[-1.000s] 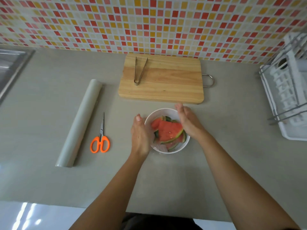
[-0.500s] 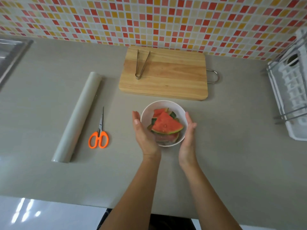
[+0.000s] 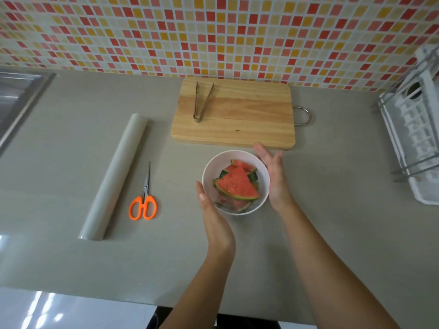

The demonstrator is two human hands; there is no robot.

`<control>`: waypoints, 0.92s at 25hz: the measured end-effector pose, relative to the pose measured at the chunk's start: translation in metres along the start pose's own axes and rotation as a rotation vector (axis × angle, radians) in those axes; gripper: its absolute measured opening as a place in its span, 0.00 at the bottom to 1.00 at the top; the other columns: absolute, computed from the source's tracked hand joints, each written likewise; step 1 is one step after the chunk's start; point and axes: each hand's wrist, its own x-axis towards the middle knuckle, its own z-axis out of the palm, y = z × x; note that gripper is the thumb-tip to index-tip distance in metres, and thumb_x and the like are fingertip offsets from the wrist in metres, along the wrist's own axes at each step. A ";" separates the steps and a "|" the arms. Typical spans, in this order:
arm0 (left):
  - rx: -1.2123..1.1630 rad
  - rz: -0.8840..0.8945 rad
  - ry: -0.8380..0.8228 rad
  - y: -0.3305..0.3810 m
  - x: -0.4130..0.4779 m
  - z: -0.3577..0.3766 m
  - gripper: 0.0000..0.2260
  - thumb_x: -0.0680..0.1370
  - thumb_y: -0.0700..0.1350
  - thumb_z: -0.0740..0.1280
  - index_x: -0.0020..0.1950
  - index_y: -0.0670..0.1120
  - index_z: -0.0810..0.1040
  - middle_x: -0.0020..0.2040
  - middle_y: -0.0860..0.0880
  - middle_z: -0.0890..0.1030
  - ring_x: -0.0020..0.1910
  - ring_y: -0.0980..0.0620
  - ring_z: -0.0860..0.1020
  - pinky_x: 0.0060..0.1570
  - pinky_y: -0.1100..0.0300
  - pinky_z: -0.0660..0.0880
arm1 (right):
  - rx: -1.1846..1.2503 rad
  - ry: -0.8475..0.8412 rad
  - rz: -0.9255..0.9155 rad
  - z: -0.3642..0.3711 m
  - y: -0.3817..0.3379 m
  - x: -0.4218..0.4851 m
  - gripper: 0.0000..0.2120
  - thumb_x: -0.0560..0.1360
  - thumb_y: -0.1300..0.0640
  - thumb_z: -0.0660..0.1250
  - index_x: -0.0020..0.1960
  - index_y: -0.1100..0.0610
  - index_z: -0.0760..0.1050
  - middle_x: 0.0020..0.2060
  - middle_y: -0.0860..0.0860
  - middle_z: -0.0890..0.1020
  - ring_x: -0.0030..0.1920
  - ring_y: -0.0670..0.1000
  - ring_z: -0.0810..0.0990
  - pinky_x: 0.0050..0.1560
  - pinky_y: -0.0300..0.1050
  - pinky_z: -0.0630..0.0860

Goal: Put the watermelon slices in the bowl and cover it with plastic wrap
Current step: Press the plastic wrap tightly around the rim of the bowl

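A white bowl (image 3: 213, 163) stands on the grey counter in front of the cutting board. Several red watermelon slices (image 3: 235, 184) with green rind lie stacked inside it. A faint glossy film seems to lie over the bowl's near part; I cannot tell how far it reaches. My left hand (image 3: 213, 217) lies flat against the bowl's near left side, fingers straight. My right hand (image 3: 275, 179) rests flat against the right side, fingers spread toward the board. The roll of plastic wrap (image 3: 114, 176) lies to the left, apart from both hands.
Orange-handled scissors (image 3: 143, 200) lie between the roll and the bowl. Behind the bowl is a wooden cutting board (image 3: 237, 129) with metal tongs (image 3: 202, 103) on it. A white dish rack (image 3: 413, 129) stands at the right edge, a steel sink (image 3: 16, 98) at the far left.
Both hands have slid around the bowl's sides: my right hand moved from the near right up to the far right, my left hand stayed at the near left. The bowl has stayed put.
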 end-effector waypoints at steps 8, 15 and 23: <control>-0.115 -0.079 -0.229 0.046 0.070 -0.021 0.29 0.82 0.60 0.41 0.74 0.43 0.65 0.69 0.43 0.74 0.66 0.46 0.73 0.64 0.51 0.71 | 0.303 0.108 0.055 0.031 0.020 -0.026 0.30 0.77 0.36 0.39 0.56 0.47 0.76 0.50 0.44 0.84 0.55 0.44 0.80 0.53 0.39 0.75; -0.066 -0.063 -0.229 0.040 0.069 -0.018 0.28 0.83 0.58 0.41 0.66 0.47 0.74 0.60 0.46 0.81 0.60 0.50 0.79 0.56 0.59 0.78 | 0.206 0.192 0.044 0.038 0.024 -0.010 0.31 0.78 0.40 0.39 0.71 0.56 0.64 0.65 0.56 0.74 0.65 0.52 0.73 0.67 0.49 0.68; 0.067 -0.078 -0.056 0.027 0.080 -0.011 0.22 0.83 0.56 0.46 0.55 0.52 0.78 0.52 0.50 0.83 0.53 0.54 0.80 0.52 0.60 0.75 | 0.305 0.336 0.075 0.050 0.036 -0.005 0.30 0.77 0.37 0.42 0.63 0.52 0.73 0.59 0.54 0.79 0.61 0.50 0.77 0.60 0.45 0.72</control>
